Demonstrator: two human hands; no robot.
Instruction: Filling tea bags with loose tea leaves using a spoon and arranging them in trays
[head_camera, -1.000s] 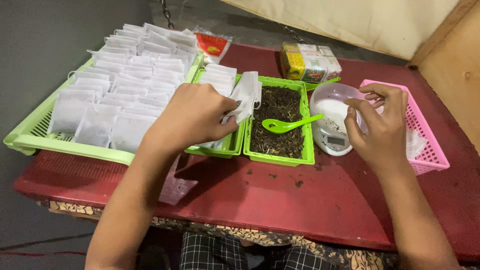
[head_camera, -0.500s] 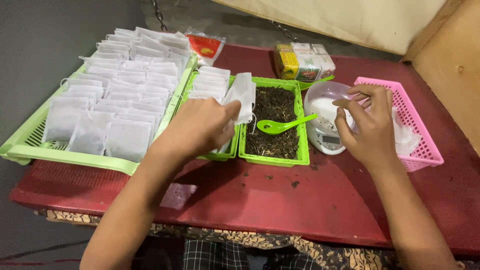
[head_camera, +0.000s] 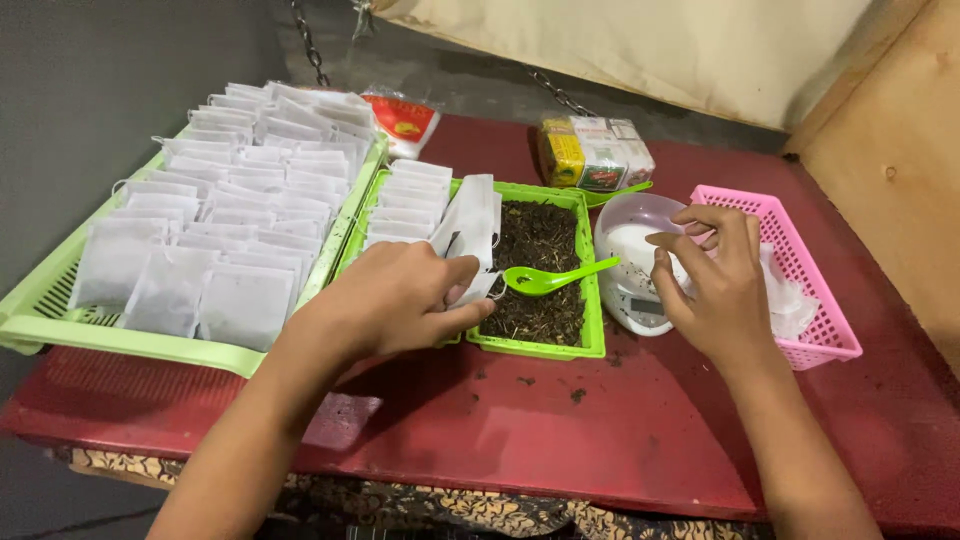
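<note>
Fingers (head_camera: 462, 290) pinch white tea bag (head_camera: 470, 225); spoon (head_camera: 548, 279) beside.

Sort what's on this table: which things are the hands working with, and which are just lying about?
In use:
- left hand holding an empty bag
- tea tray with green spoon
- right hand over the bowl on the scale

Lying about:
- big tray of filled bags
- pink basket
- tea packs
- red packet
</note>
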